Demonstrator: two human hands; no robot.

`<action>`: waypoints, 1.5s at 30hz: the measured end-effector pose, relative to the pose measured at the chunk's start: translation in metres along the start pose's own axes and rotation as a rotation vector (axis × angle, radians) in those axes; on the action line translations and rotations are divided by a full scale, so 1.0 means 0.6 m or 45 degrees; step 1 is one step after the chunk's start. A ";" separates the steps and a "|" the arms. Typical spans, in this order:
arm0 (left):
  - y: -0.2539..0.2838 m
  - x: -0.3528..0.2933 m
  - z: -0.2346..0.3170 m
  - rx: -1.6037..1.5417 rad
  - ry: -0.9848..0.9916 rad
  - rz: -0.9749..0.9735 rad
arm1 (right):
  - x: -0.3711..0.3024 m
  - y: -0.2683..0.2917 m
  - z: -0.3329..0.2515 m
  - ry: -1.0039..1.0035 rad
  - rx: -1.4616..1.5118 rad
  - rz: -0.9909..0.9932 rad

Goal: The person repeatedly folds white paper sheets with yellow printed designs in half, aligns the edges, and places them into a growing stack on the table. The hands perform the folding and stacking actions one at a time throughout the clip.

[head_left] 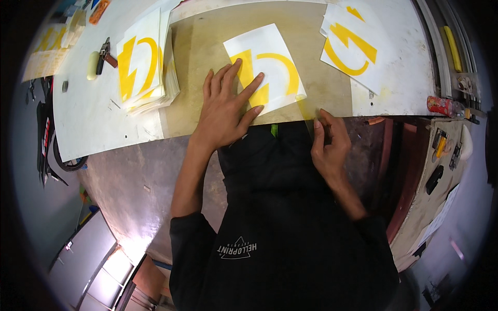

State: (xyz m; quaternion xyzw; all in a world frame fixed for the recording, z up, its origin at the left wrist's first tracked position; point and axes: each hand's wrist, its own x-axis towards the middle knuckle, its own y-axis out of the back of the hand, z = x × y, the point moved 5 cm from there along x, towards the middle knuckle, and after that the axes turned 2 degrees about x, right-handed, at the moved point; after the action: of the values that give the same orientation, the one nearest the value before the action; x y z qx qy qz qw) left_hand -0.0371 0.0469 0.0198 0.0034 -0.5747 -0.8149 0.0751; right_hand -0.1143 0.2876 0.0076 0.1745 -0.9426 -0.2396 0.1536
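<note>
A white sheet [277,67] with bold yellow shapes lies at a tilt on the tan mat, near the table's front edge. My left hand [223,106] rests flat on its left part, fingers spread over the yellow shape. Off the sheet's near right corner, a thin, see-through yellow strip [305,108] runs toward my right hand [332,142]. That hand is curled at the table edge, thumb and fingers close together at the strip's end. The exact pinch is hard to make out.
A stack of similar sheets [140,72] stands left, with more sheets [353,49] at right. Further left lie a dark metal tool [106,54] and a pale-green rounded object [93,66]. A red-labelled bottle [443,106] lies at the right edge, above a cluttered side cabinet [420,181].
</note>
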 end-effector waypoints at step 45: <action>0.221 -0.161 -0.190 -0.001 0.398 0.385 | 0.202 0.115 0.060 0.488 -0.638 -0.066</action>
State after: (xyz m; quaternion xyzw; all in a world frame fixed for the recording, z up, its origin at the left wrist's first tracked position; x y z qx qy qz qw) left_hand 0.0846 -0.0909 0.0977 0.0434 -0.5497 -0.7841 0.2848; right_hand -0.2534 0.3101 0.0373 0.1972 -0.8034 -0.4309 0.3604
